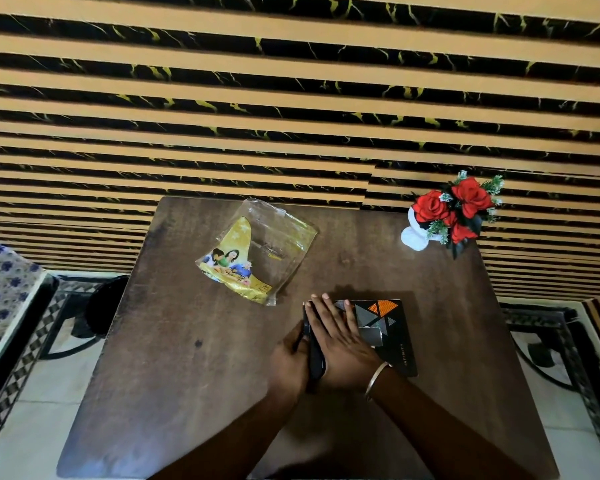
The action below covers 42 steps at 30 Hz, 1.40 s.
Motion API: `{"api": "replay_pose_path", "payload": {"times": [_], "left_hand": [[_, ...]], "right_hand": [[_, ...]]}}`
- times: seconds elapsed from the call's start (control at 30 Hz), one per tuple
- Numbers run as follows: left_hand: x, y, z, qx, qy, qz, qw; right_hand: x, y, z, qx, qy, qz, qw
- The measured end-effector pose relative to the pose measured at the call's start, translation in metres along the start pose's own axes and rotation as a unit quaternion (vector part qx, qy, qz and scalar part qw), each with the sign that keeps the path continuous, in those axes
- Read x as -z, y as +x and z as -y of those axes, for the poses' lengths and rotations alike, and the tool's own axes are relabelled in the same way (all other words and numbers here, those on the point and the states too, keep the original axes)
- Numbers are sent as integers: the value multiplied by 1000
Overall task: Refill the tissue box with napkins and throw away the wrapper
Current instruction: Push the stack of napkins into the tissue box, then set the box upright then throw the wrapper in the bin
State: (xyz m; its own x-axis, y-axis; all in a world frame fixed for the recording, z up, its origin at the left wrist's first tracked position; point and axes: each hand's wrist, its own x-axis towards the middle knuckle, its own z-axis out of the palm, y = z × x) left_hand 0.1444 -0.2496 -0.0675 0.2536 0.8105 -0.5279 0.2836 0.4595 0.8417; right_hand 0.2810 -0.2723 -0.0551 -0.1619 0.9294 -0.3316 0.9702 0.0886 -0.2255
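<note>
A black tissue box (392, 332) with orange and grey triangles lies flat on the brown wooden table (194, 358), right of centre. My right hand (340, 341) rests flat on the box's top, fingers spread and pointing away from me. My left hand (290, 362) presses against the box's left side, its fingers curled around that edge. The clear and yellow plastic wrapper (257, 251) lies flat and apart from the box, farther back and to the left. No napkins are visible.
A white vase of red artificial roses (447, 216) stands at the table's back right corner. A striped black-and-tan wall runs behind the table. A dark round object (104, 306) sits on the floor at the left, beside a floral-covered surface (4, 289).
</note>
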Motion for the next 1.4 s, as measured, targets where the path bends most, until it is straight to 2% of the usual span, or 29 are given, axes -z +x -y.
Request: {"api": "replay_pose_path", "payload": {"times": [0.13, 0.3, 0.37, 0.47, 0.63, 0.73, 0.83, 0.93, 1.0, 1.1, 1.2, 1.3, 1.4], "left_hand": [[-7, -5, 1, 0, 0, 25, 1000], [-3, -2, 2, -24, 104, 32, 994], [-1, -3, 7, -15, 108, 45, 993], [-1, -5, 11, -4, 91, 31, 995], [-6, -3, 11, -27, 105, -9, 994], [-11, 5, 18, -37, 111, -19, 993], [-19, 8, 14, -50, 137, -16, 989], [-28, 6, 13, -38, 126, -8, 991], [-34, 6, 11, -27, 93, -11, 995], [-37, 14, 3, -28, 107, -29, 993], [-37, 38, -14, -41, 73, 2, 997], [-41, 70, -55, -65, 49, 23, 996], [-46, 103, -99, -61, -6, 49, 997]], "right_hand": [[-2, -1, 0, 1, -8, -12, 1000], [-5, 0, -6, 12, 5, -11, 1000], [0, -4, -10, 5, 22, -16, 1000], [6, -24, -25, -58, 50, -89, 993], [-10, -60, -70, -251, 155, -198, 935], [-19, -68, -82, -304, 207, -223, 903], [-30, -67, -85, -350, 308, -231, 854], [-30, -64, -76, -338, 454, -238, 789], [-27, -62, -72, -321, 507, -240, 763], [-21, -58, -72, -309, 548, -258, 733], [-8, -44, -84, -330, 545, -267, 723], [13, -16, -106, -337, 513, -301, 730], [41, 19, -131, -344, 528, -292, 720]]}}
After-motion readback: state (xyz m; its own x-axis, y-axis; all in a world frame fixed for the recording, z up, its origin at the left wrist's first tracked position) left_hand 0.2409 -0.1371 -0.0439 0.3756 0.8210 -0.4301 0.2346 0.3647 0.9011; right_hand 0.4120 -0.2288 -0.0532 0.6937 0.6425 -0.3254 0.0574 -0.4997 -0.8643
